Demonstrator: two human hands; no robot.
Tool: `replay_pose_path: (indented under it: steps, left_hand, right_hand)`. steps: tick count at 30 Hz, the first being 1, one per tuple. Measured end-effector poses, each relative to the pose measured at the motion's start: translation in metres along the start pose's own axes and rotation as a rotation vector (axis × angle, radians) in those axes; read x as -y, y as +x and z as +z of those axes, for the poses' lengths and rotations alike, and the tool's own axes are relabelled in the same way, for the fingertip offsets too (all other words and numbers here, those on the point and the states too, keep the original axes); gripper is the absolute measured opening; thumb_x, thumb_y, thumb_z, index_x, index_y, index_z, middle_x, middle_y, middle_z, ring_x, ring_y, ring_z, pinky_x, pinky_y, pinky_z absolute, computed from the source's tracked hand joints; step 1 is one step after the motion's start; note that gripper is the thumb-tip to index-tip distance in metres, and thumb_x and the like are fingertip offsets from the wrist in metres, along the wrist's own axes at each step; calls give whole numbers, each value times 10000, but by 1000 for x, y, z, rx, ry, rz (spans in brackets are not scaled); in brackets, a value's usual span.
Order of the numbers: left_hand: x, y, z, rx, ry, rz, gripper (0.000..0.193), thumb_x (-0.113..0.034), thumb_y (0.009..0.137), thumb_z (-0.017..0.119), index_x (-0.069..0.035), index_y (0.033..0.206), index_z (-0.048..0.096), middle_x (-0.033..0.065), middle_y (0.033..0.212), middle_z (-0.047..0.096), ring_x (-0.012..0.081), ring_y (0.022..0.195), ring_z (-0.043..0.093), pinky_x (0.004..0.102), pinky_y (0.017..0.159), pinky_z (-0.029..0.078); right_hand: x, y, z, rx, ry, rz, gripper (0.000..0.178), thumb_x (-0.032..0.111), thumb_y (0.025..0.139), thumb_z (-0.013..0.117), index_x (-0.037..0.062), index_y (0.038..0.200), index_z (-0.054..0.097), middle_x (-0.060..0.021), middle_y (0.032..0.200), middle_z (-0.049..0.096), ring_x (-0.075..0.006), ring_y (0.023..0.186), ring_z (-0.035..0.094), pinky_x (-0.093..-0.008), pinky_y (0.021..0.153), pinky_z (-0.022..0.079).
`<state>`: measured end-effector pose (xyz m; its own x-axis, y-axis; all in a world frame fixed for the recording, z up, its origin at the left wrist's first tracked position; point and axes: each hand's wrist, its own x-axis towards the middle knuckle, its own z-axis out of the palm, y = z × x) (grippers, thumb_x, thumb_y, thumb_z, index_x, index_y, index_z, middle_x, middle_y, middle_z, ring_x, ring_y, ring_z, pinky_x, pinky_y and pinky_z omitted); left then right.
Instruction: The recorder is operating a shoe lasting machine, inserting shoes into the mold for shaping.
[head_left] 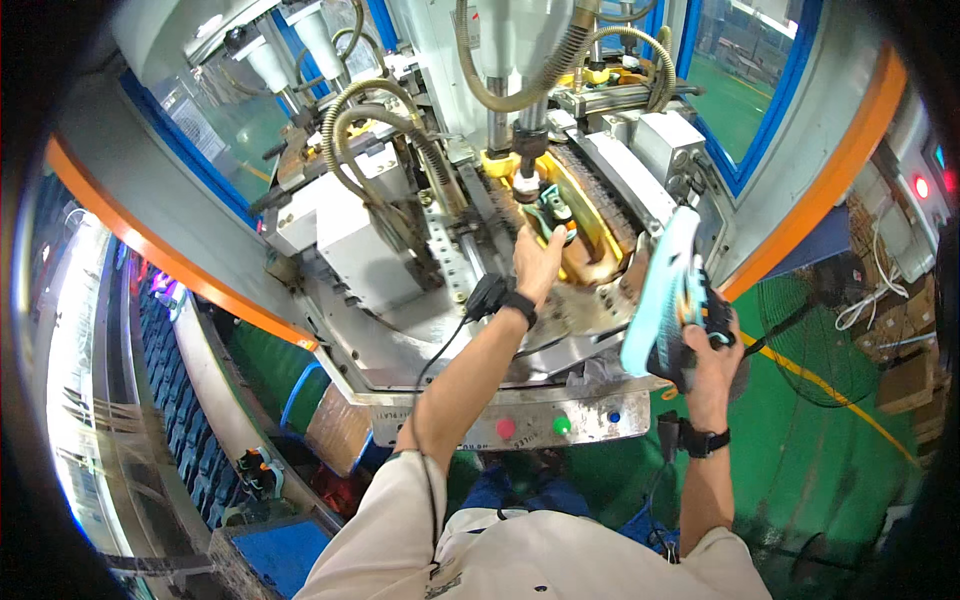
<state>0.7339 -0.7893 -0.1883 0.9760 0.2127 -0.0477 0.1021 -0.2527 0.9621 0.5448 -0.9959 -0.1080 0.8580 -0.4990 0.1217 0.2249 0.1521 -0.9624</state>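
Observation:
My right hand [712, 365] grips a sneaker [662, 300] with a pale turquoise sole and a dark upper, held on its side in front of the machine. A second sneaker [556, 212], teal and black, sits in the yellow-lined cavity [600, 235] of the press, below a vertical rod [528, 150]. My left hand [540, 265] reaches to the near end of that sneaker, thumb and fingers apart. Whether its fingertips touch the shoe I cannot make out.
Metal blocks [365, 240] and ribbed hoses [375, 120] flank the cavity. Along the machine's front edge runs a panel with red, green and blue buttons [562, 425]. A fan [800, 330] stands at right. A conveyor [190, 370] runs at left, with another shoe [260, 472] beside it.

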Motion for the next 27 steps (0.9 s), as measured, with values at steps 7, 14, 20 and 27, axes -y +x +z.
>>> replay_pose_path:
  steps: [7, 14, 20, 27]
  left_hand:
    - [62, 108, 27, -232, 469, -100, 915, -362, 805, 734, 119, 1402, 235, 359, 1305, 491, 483, 1180, 533, 504, 1031, 425]
    - [73, 112, -95, -62, -400, -289, 335, -60, 707, 720, 64, 990, 590, 213, 955, 662, 317, 922, 669, 437, 846, 521]
    - [-5, -51, -249, 313, -781, -420, 351, -9, 837, 694, 29, 1170, 588, 86, 1076, 663, 164, 926, 650, 312, 852, 512]
    - [-30, -221, -400, -90, -532, -395, 594, -76, 794, 672, 63, 1331, 460, 106, 1223, 603, 203, 1103, 599, 330, 991, 452]
  right_hand:
    - [19, 6, 18, -109, -339, -96, 556, 99, 747, 732, -36, 1254, 549, -62, 1095, 627, -146, 974, 596, -292, 899, 483]
    - [17, 117, 125, 171, -696, -95, 414, 128, 696, 738, -45, 1059, 639, -64, 866, 659, -127, 774, 594, -283, 703, 482]
    - [-57, 200, 275, 579, -1207, 179, 665, 325, 615, 803, -92, 1098, 616, -246, 1112, 645, -331, 1025, 642, -373, 845, 522]
    - [-204, 151, 374, 461, -1342, -117, 448, 206, 747, 681, -69, 1086, 577, -277, 1077, 672, -393, 1001, 672, -446, 881, 536]
